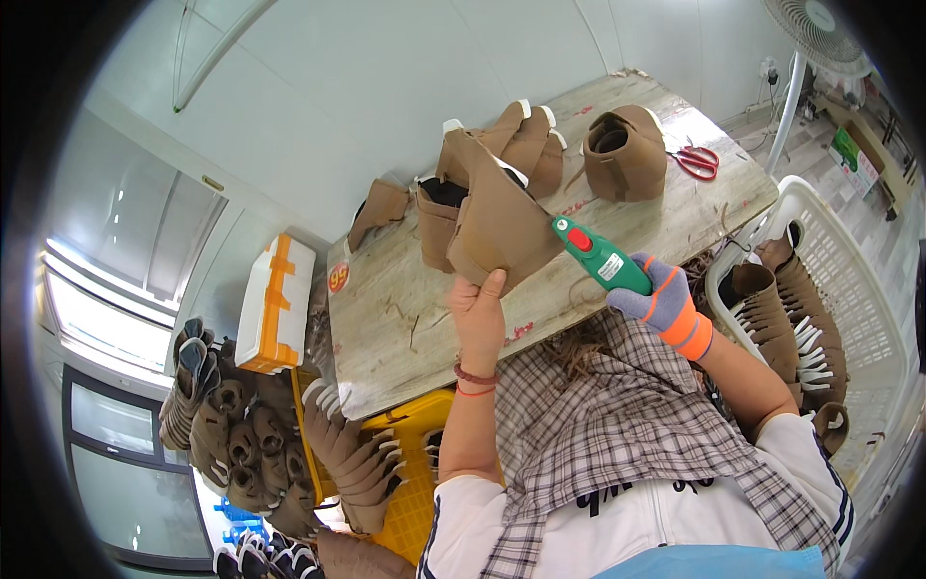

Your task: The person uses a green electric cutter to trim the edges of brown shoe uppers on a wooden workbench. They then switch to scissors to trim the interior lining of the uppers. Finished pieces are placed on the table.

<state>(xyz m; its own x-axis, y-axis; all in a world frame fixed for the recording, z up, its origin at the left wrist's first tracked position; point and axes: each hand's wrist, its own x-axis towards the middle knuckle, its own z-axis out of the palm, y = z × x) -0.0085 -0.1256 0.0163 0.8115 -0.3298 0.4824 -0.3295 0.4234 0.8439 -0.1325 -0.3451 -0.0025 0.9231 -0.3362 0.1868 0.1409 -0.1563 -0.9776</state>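
My bare left hand point(479, 314), with a bead bracelet at its wrist, pinches the lower edge of a brown shoe upper point(503, 227) above the table. Wrapped round a green handheld power trimmer point(610, 265) with a red button is my right hand point(666, 301), in a grey and orange glove. The trimmer's head meets the upper's right edge; its blade is too small to make out. Just behind the held upper are another brown upper point(436, 224) and a row of several more point(535, 145). A single upper point(625, 159) stands farther right, beside red-handled scissors point(696, 162).
The worn wooden table point(386, 328) has a flat brown piece point(379, 209) at its left. On the right, a white plastic basket point(873, 289) holds stacked uppers. Uppers also fill a yellow crate point(415, 511) at lower left, near a white and orange box point(275, 304). A fan point(818, 34) stands back right.
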